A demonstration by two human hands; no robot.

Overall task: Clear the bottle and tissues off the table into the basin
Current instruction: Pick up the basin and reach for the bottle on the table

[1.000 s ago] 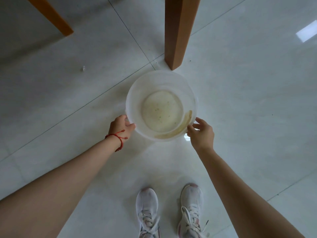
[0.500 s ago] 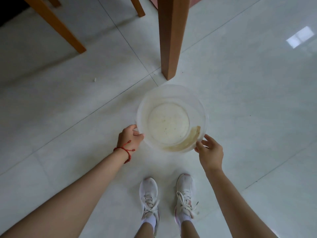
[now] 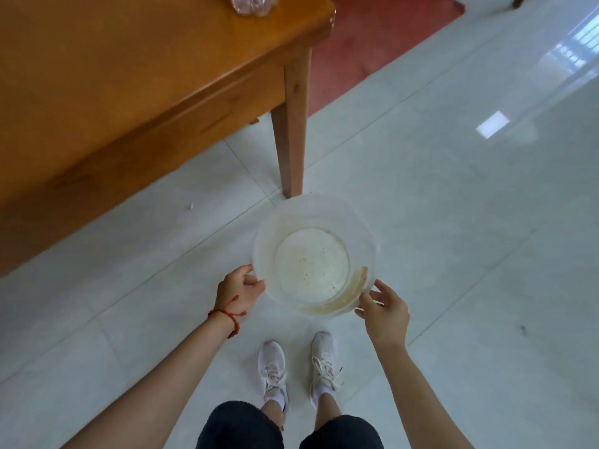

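Observation:
I hold a round translucent white basin [image 3: 265, 241] in both hands above the tiled floor, right of the table. Its inside is empty, with brown residue along the near right wall. My left hand [image 3: 238, 291], with a red string at the wrist, grips the rim's left side. My right hand [image 3: 384, 311] grips the rim's near right side. The wooden table [image 3: 129, 76] fills the upper left. A crumpled pinkish clear plastic thing [image 3: 251, 4], possibly the bottle, lies at the table's far edge, cut off by the frame. No tissues are in view.
The table's corner leg [image 3: 291, 131] stands just behind the basin. A red mat [image 3: 372, 43] lies on the floor beyond it. My white shoes [image 3: 298, 367] stand below the basin. Glossy white tiles [image 3: 470, 254] spread to the right.
The view has risen, so the tabletop and the plastic thing on it have come into sight. The basin has lifted with both hands still on its rim.

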